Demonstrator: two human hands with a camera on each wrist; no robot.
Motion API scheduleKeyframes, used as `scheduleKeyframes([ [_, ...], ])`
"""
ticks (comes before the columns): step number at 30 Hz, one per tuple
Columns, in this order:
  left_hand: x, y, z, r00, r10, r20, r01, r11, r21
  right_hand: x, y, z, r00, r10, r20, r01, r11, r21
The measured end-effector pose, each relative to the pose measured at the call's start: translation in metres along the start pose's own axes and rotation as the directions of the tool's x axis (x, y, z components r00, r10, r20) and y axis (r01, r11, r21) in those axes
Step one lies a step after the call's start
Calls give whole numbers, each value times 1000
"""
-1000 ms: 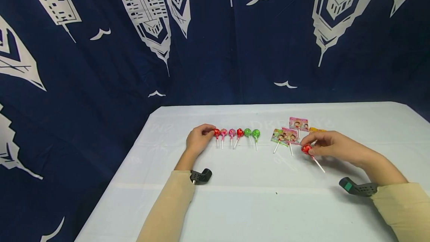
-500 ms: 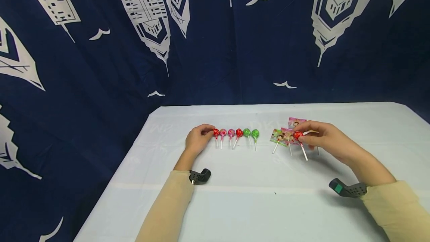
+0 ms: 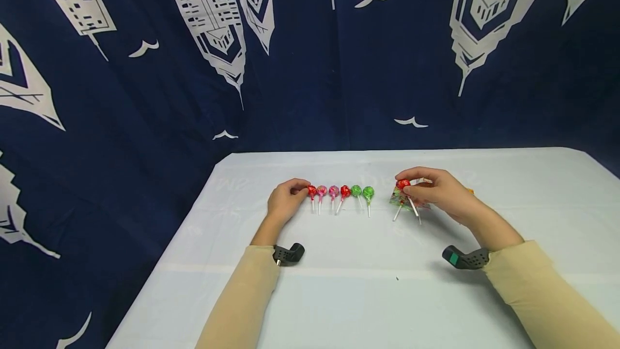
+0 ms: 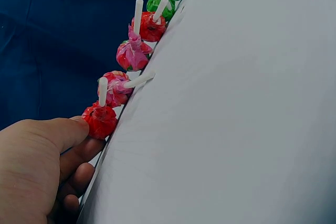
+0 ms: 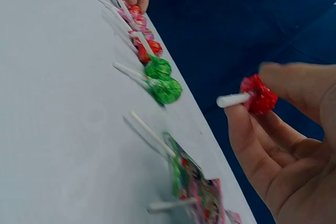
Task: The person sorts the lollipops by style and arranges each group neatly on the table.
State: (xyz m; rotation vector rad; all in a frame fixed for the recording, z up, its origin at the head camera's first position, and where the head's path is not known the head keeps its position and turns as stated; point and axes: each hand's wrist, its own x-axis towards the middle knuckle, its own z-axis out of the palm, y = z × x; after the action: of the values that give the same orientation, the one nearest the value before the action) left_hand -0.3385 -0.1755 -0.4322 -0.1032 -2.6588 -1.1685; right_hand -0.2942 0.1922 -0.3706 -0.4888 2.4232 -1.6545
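Note:
My left hand [image 3: 284, 202] pinches the red lollipop [image 4: 100, 121] at the left end of a row, thumb and index finger at its wrapped ball. Along that row lie pink lollipops [image 3: 334, 191], another red one [image 3: 345, 191] and green ones [image 3: 368, 193], sticks toward me. In my right hand [image 3: 448, 193] a red-wrapped lollipop [image 5: 258, 95] is held by its ball between thumb and fingers, white stick pointing down toward me. This hand is over the flat-packed lollipops [image 5: 181, 174], in green and pink printed wrappers, and partly hides them in the head view.
A white cloth covers the table [image 3: 339, 295]. Behind its far edge hangs a dark blue curtain [image 3: 300, 85] with white building prints. A yellow bit of wrapper [image 3: 470, 191] shows past my right hand. Each wrist wears a black strap mount [image 3: 289, 255].
My right hand has carried the red lollipop leftward, from the right of the flat packs to over them. The left hand and the row have stayed put.

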Motion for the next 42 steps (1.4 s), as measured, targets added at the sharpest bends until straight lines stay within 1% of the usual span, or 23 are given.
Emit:
scheduleKeyframes([
  [6,0,-1,1,1000,-7,6,7,1000,-3,11,1,13,998,27,-48,-30,998,-53],
  [10,1,-1,1,1000,-11,3,11,1000,0,19,3,20,997,49,-58,-54,994,-92],
  [16,1,0,1,1000,-9,-4,9,1000,5,27,3,31,994,31,-104,-47,986,-162],
  [19,1,-1,1,1000,-7,-6,7,1000,5,32,5,35,993,6,-120,-31,978,-204],
  [22,1,-1,1,1000,-5,-8,5,1000,4,35,7,40,990,-35,-136,-3,964,-267],
  [25,1,-2,2,1000,1,-8,-1,1000,-2,39,10,43,985,-82,-155,24,938,-346],
  [29,1,-1,2,1000,9,-8,-9,1000,-3,41,14,48,978,-110,-180,24,905,-425],
  [32,1,0,2,1000,7,-5,-7,1000,-3,41,16,49,974,-121,-192,21,889,-456],
  [34,1,1,2,1000,8,-5,-8,1000,-4,41,18,49,972,-130,-195,24,883,-469],
  [42,0,-1,1,1000,-4,-6,4,1000,-9,42,23,53,970,-137,-199,24,874,-485],
])
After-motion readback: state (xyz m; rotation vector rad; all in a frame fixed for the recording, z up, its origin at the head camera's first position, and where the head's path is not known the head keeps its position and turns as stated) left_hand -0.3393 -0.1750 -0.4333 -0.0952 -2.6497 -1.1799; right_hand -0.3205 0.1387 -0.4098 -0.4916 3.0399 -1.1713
